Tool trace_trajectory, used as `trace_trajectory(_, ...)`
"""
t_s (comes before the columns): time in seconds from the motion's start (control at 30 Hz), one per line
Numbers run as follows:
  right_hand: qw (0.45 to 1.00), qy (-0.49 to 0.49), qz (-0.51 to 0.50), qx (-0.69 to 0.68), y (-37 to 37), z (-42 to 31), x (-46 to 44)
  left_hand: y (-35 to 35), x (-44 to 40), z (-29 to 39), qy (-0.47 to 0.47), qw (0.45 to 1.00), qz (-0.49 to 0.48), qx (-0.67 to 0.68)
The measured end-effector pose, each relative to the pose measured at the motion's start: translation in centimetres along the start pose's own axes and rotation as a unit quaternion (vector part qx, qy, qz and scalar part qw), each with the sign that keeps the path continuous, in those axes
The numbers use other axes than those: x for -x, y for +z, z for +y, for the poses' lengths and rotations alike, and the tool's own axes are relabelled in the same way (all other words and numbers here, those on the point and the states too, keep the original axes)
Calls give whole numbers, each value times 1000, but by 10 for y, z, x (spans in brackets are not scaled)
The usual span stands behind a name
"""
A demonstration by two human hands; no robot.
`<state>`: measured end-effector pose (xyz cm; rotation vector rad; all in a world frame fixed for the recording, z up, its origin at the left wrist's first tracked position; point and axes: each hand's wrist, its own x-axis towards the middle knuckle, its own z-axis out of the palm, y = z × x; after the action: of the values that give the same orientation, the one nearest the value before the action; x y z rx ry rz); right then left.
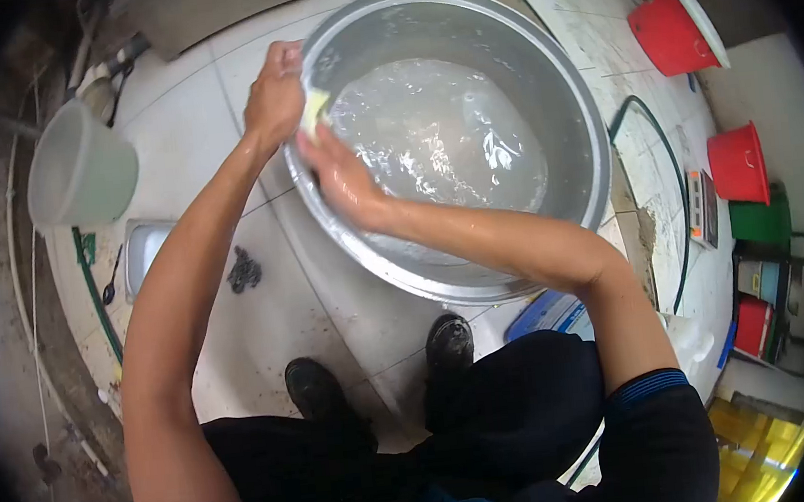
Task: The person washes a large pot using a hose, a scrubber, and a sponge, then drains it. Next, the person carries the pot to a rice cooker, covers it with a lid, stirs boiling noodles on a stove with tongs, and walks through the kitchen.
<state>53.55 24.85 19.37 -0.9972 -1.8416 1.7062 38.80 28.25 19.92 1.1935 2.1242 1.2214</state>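
A large round metal basin (594,153) with water (440,142) in its bottom stands on the tiled floor in front of me. My left hand (276,95) is closed on the basin's rim at its left side, fingers curled over the edge. Just below it, my right hand (346,175) reaches inside the rim, wet and slightly blurred. Its fingertips press a pale yellow sponge (315,110) against the upper wall and rim, close to my left hand. Part of the sponge is hidden by the fingers.
Left stand a translucent bucket (79,169) and a small metal tray (145,245); a dark scouring pad (244,270) lies on the floor. Right are a green hose (677,170), red buckets (739,164) and a scale (701,208). A blue container (546,317) sits beside my knee.
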Motion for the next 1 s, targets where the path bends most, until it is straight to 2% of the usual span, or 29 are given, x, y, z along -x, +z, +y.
trace_trajectory(0.03,1000,-1,-13,-2,4,-1,6,-4,-3,-1,-8,1000,10,-4)
trace_trajectory(0.1,990,-61,23,126,-6,4,30,-18,-8,-8,-34,963,-79,254)
trace_trajectory(0.13,985,-37,-25,169,-19,-4,51,-27,-12,-13,-40,966,-67,248)
trace_trajectory(0.17,975,-13,-73,211,-39,-12,76,-34,-15,-18,19,990,-55,132)
trace_trajectory(0.2,957,-113,-47,264,-57,8,96,-42,-13,-22,76,996,-46,12)
trace_trajectory(0.23,948,-58,-120,289,-77,-15,109,-49,-4,-19,63,997,-38,3)
trace_trajectory(0.27,938,22,-146,315,-94,-27,118,-59,3,-8,42,998,-38,-35)
trace_trajectory(0.33,945,29,-149,289,-119,-51,123,-83,14,-6,12,993,-47,-110)
trace_trajectory(0.4,978,63,-87,176,-125,-71,118,-98,36,-36,52,930,-107,-346)
trace_trajectory(0.43,980,-13,-76,185,-120,-84,112,-96,63,-61,66,901,-205,-377)
trace_trajectory(0.47,976,-91,-63,190,-110,-93,103,-85,102,-86,20,907,-237,-348)
trace_trajectory(0.5,975,-106,-77,180,-97,-96,91,-76,146,-76,-94,877,-295,-368)
trace_trajectory(0.53,974,-122,-90,170,-80,-99,78,-55,180,-101,-124,839,-314,-427)
trace_trajectory(0.57,971,-132,-109,169,-57,-103,68,-46,210,-107,-106,860,-272,-418)
trace_trajectory(0.6,966,-144,-129,173,-31,-106,55,-31,224,-162,-55,877,-196,-436)
trace_trajectory(0.63,954,-129,-201,180,-6,-106,39,-19,239,-205,-4,886,-125,-446)
trace_trajectory(0.67,955,-120,-221,158,22,-107,37,-19,250,-201,-1,886,-129,-446)
trace_trajectory(0.73,957,-106,-231,139,37,-107,34,-23,268,-176,-70,947,-53,-308)
trace_trajectory(0.77,952,-148,-219,155,37,-106,33,-29,278,-161,-66,948,-60,-306)
trace_trajectory(0.83,926,-212,-234,206,18,-114,37,-49,291,-128,-10,972,-11,-236)
trace_trajectory(0.9,892,-252,-234,292,-56,-123,50,-86,291,-116,90,938,141,-303)
trace_trajectory(0.93,894,-155,-219,358,-94,-136,61,-112,280,-127,182,907,208,-319)
trace_trajectory(0.97,881,-107,-207,413,-142,-135,68,-141,273,-149,96,923,203,-311)
trace_trajectory(1.0,842,14,-148,518,-181,-134,84,-163,257,-132,51,927,167,-332)
